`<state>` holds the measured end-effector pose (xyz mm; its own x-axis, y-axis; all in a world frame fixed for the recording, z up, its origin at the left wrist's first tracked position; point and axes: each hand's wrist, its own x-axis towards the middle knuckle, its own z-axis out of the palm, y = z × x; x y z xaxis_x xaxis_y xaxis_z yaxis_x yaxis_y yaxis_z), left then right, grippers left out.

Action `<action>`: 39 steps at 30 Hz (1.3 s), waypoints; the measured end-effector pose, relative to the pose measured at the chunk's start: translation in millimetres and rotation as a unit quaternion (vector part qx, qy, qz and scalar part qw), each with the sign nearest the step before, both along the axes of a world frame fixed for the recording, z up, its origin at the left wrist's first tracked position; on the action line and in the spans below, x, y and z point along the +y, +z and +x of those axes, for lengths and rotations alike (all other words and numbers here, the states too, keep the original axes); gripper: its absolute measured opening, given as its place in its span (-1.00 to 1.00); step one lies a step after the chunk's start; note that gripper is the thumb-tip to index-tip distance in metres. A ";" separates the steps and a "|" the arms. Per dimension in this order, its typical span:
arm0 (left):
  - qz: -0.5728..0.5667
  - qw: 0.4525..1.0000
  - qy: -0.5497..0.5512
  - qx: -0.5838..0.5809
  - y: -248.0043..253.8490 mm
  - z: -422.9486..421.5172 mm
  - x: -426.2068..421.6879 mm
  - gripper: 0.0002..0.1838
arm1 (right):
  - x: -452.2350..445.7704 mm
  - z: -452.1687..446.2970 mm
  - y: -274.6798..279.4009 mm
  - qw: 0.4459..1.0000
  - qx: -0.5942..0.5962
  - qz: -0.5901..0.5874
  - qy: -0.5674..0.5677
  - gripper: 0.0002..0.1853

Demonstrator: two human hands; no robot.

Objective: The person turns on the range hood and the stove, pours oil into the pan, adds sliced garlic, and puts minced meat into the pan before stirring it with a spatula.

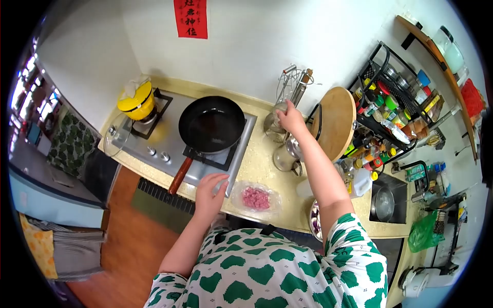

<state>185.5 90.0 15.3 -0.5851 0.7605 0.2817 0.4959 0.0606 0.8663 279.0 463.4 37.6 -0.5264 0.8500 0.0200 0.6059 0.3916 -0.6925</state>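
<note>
My right hand [291, 120] reaches to the back of the counter, its fingers closed at the metal utensil holder [272, 123]; what they grip I cannot make out. A wire whisk [294, 77] and other long-handled tools stand upright there. My left hand [211, 191] hovers at the stove's front edge, fingers apart and holding nothing. Just left of it is the wooden handle [181, 177] of a black frying pan [211, 123], which sits on the right burner with some shine inside. Pink chopped meat [256, 198] lies in a clear plastic bag [275, 203] on the counter.
A yellow pot [137, 105] stands on the left burner, beside a glass lid [117, 134]. A metal pitcher [285, 156] and round wooden board [333, 123] are near my right forearm. Farther right are a spice rack [382, 97], a white jug [362, 183] and the sink [393, 210].
</note>
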 end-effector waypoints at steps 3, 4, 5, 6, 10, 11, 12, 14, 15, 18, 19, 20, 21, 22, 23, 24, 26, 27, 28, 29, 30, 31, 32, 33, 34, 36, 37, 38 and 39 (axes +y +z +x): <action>0.023 0.997 -0.021 -0.073 34.7 -6.0 15.7 -0.74 | 17.6 -18.0 -14.5 0.993 0.068 -0.068 -0.067 -0.28; 0.028 0.998 -0.050 -0.032 34.7 -14.8 22.4 -0.73 | 24.1 -24.9 -19.6 0.988 0.089 -0.092 -0.083 -0.28; 0.031 0.997 -0.066 -0.025 38.6 -19.9 26.9 -0.73 | 31.6 -32.5 -23.7 0.982 0.111 -0.115 -0.098 -0.28; 0.035 0.996 -0.082 -0.018 44.3 -23.3 31.8 -0.73 | 44.5 -40.8 -34.3 0.983 0.088 -0.113 -0.111 -0.35; 0.053 0.989 -0.136 -0.007 42.5 -41.9 48.8 -0.75 | 43.2 -57.7 -36.3 0.984 0.076 0.035 -0.157 -0.52; 0.038 0.989 -0.144 -0.021 46.1 -45.4 50.8 -0.75 | 34.8 -61.7 -38.3 0.981 0.085 0.035 -0.171 -0.54; 0.026 0.989 -0.140 -0.026 46.9 -46.6 51.8 -0.74 | 31.8 -63.9 -35.0 0.979 0.091 0.044 -0.179 -0.56; 0.010 0.986 -0.152 -0.075 42.8 -50.2 53.5 -0.75 | 35.6 -71.4 -35.7 0.964 0.109 0.147 -0.190 -0.63; 0.001 0.983 -0.159 -0.095 44.7 -53.5 54.3 -0.76 | 37.1 -71.9 -26.8 0.974 0.064 0.120 -0.184 -0.67; 0.018 0.984 -0.152 -0.088 53.4 -60.3 50.0 -0.78 | 33.8 -71.1 -20.4 0.976 0.060 0.116 -0.175 -0.71; 0.024 0.985 -0.146 -0.086 56.1 -60.6 48.5 -0.78 | 33.0 -70.3 -19.8 0.975 0.055 0.126 -0.175 -0.71; 0.027 0.985 -0.143 -0.088 54.0 -62.3 45.7 -0.79 | 33.0 -69.4 -18.4 0.974 0.049 0.136 -0.175 -0.71; 0.028 0.985 -0.140 -0.100 53.2 -62.3 42.7 -0.80 | 30.8 -68.7 -12.3 0.974 0.048 0.149 -0.165 -0.70; 0.027 0.984 -0.137 -0.112 51.8 -61.0 38.3 -0.80 | 27.7 -67.1 -8.0 0.974 0.044 0.160 -0.155 -0.69; 0.025 0.983 -0.134 -0.125 49.4 -59.4 34.0 -0.81 | 25.0 -65.6 -4.3 0.974 0.040 0.170 -0.144 -0.69; 0.027 0.983 -0.133 -0.125 44.9 -59.2 30.2 -0.81 | 27.6 -65.4 -4.9 0.976 0.037 0.168 -0.134 -0.68; 0.030 0.983 -0.128 -0.128 39.4 -57.1 22.5 -0.81 | 33.6 -65.2 -6.9 0.980 0.031 0.163 -0.115 -0.66; 0.031 0.983 -0.127 -0.130 37.3 -55.5 20.1 -0.81 | 27.3 -62.0 -2.9 0.978 0.028 0.175 -0.114 -0.66; 0.036 0.983 -0.121 -0.131 36.0 -53.9 18.1 -0.81 | 19.8 -58.4 -0.5 0.976 0.024 0.185 -0.114 -0.66; 0.041 0.984 -0.115 -0.132 35.0 -52.1 16.9 -0.81 | 13.0 -55.6 2.2 0.974 0.019 0.196 -0.113 -0.65; 0.046 0.984 -0.109 -0.134 33.4 -49.8 16.4 -0.80 | 9.0 -53.6 2.2 0.976 0.014 0.194 -0.099 -0.65; 0.036 0.984 -0.106 -0.137 30.6 -48.0 17.3 -0.80 | 5.9 -51.3 2.5 0.978 0.008 0.193 -0.085 -0.64; 0.027 0.984 -0.102 -0.141 26.5 -47.3 17.9 -0.80 | 3.5 -48.2 1.8 0.979 0.001 0.191 -0.069 -0.64; 0.016 0.985 -0.098 -0.144 23.8 -45.5 17.6 -0.81 | 5.6 -46.1 -1.4 0.979 -0.008 0.195 -0.060 -0.63; 0.003 0.985 -0.099 -0.143 23.2 -42.8 17.3 -0.81 | 10.0 -46.6 -1.7 0.978 -0.016 0.199 -0.052 -0.63; -0.001 0.977 -0.097 -0.189 18.2 -37.2 19.3 -0.82 | 17.5 -45.8 4.1 0.979 -0.037 0.195 -0.037 -0.63; -0.003 0.972 -0.096 -0.213 16.6 -34.2 20.0 -0.83 | 23.0 -45.3 2.0 0.976 -0.035 0.212 -0.034 -0.62; -0.003 0.971 -0.095 -0.221 15.7 -31.2 19.9 -0.83 | 28.7 -44.4 -1.4 0.972 -0.035 0.229 -0.031 -0.61; -0.004 0.969 -0.093 -0.231 14.6 -28.2 19.2 -0.82 | 31.3 -42.3 0.9 0.968 -0.034 0.245 -0.027 -0.60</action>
<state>157.3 109.1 29.9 -0.4998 0.8660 0.0164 0.0593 0.0153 0.9981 236.8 494.8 38.5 -0.4958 0.7733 0.3952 0.6726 0.6298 -0.3886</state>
